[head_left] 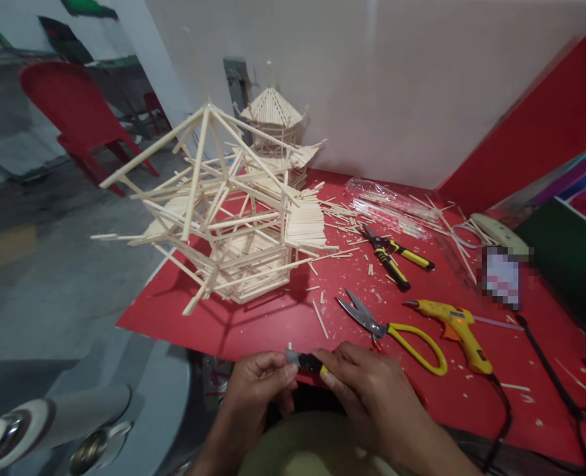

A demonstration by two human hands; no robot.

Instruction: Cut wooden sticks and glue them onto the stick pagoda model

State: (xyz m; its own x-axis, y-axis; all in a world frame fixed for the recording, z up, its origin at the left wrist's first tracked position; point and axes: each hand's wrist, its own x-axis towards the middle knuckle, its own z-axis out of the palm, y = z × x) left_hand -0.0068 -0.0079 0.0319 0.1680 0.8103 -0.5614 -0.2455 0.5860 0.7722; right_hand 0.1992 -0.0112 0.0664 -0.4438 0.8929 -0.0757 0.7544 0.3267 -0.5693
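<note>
My right hand (360, 380) is wrapped round a black-and-yellow hand tool (307, 361) with a grey metal tip, just past the table's front edge. Its exact kind I cannot make out. My left hand (260, 377) has thumb and forefinger pinched together at that tip; anything small between them is hidden. Beyond both hands stands an open six-sided frame of wooden sticks (201, 178), partly covered with rows of sticks. To the right of my hands lie metal scissors (372, 324) with yellow handles. Next to them rests a yellow glue gun (456, 324), its orange light on.
Behind the frame stands a stick pagoda (273, 112). Black-and-yellow pliers (392, 258), stick scraps and a plastic bag of sticks (397, 211) lie on the red table (268, 324). At left are a stool (159, 396) with a thermos (69, 410) and cup (99, 449).
</note>
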